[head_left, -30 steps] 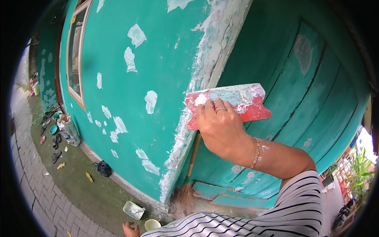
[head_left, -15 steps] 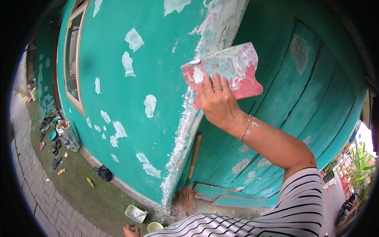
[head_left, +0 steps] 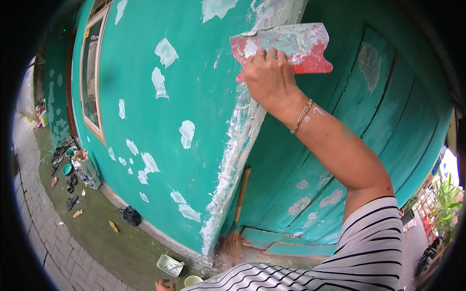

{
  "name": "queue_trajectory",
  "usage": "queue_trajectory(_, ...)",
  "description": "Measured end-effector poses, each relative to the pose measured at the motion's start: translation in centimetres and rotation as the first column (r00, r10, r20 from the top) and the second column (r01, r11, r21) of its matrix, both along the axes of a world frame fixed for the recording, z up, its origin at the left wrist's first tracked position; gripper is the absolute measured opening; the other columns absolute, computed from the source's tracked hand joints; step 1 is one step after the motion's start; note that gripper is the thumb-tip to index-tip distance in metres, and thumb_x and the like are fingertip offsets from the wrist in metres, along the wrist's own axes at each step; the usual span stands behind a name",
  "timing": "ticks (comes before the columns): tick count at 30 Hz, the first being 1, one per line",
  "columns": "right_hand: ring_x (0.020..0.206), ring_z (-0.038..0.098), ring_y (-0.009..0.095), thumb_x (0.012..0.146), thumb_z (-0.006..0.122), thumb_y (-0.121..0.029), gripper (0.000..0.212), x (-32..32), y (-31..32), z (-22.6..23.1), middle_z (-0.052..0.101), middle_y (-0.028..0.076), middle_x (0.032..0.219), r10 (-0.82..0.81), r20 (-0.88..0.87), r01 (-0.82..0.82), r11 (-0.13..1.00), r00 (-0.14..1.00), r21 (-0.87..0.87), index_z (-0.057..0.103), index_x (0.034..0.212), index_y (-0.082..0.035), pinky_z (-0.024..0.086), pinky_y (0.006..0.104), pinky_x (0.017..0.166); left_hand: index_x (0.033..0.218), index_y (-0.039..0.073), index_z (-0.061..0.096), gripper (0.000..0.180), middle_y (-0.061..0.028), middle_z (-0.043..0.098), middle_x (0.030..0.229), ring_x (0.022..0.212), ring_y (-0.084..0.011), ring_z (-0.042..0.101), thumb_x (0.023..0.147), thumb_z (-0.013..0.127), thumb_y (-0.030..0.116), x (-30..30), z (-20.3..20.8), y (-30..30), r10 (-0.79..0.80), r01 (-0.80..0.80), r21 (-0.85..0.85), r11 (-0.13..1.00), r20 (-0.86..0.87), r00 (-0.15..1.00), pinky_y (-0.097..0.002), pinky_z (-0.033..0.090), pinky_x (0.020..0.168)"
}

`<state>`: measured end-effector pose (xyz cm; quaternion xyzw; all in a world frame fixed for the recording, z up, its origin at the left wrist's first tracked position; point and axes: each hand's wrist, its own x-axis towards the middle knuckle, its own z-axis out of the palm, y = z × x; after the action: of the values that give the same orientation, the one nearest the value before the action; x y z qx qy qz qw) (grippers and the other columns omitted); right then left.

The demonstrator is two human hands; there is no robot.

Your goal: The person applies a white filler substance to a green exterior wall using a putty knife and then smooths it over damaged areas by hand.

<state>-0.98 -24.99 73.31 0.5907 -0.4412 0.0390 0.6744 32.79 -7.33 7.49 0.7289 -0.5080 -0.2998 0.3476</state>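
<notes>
Head-worn fisheye, tilted downward, wall (head_left: pixel 162 121) close (wide-angle)

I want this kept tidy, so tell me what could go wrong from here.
Pale filler on the red spreader in the right hand might drop, perhaps onto the broom lower down. The open white tray on the ground could get kicked. The chain bracelet, close to a white smear, might pick up filler.

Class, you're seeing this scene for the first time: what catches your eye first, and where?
Probably the red, white-smeared scraper in the right hand, held up right of the picture's upper centre. Next might come the rough whitish strip running down behind it, then the pale patches scattered over the teal wall to the strip's left.
</notes>
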Motion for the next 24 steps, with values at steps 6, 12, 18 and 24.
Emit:
queue_trajectory(6,0.073,0.066,0.028,0.072,0.059,-0.011,0.011,0.9,-2.4,6.7,0.064,0.013,0.072,0.025,-0.022,-0.029,0.981,0.999,-0.192,0.068,0.069,-0.006,0.052,0.0376,0.058,0.080,0.001,0.063,0.029,-0.0206,0.055,0.089,0.086,-0.0385,0.056,0.057,0.077,0.011,0.6,1.0,-0.1,0.062,-0.059,-0.075,0.995,0.032,0.998,-0.0436,0.045,0.081)
queue_trajectory(12,0.080,0.067,0.025,0.078,0.057,-0.005,0.014,1.5,0.8,9.7,0.068,0.013,0.082,0.113,-0.075,-0.130,0.950,0.991,-0.284,0.069,0.086,-0.006,0.055,0.0352,0.068,0.080,0.002,0.063,0.028,-0.0207,0.055,0.088,0.088,-0.0399,0.055,0.057,0.076,0.011,2.4,-3.2,1.9,0.092,-0.088,-0.046,0.995,0.115,0.989,-0.0444,0.045,0.080)
queue_trajectory(18,0.086,0.067,0.022,0.084,0.059,-0.001,0.017,-2.0,9.7,8.7,0.069,0.013,0.093,0.737,0.300,-0.685,0.675,0.606,-0.275,0.067,0.099,-0.003,0.054,0.0341,0.078,0.093,0.005,0.067,0.034,-0.0156,0.061,0.086,0.077,-0.0303,0.057,0.069,0.081,0.023,1.9,-2.6,2.6,0.028,-0.015,-0.165,0.986,0.075,0.997,-0.0408,0.047,0.071)
queue_trajectory(24,0.090,0.065,0.018,0.084,0.063,0.002,0.024,-11.8,12.7,6.8,0.067,0.012,0.100,0.440,0.834,-0.882,0.166,-0.334,-0.441,0.061,0.108,0.005,0.052,0.0315,0.084,0.080,0.002,0.064,0.027,-0.0209,0.055,0.088,0.086,-0.0388,0.055,0.059,0.076,0.014,-0.6,2.1,0.0,0.045,-0.032,-0.105,0.994,0.122,0.991,-0.0444,0.045,0.079)
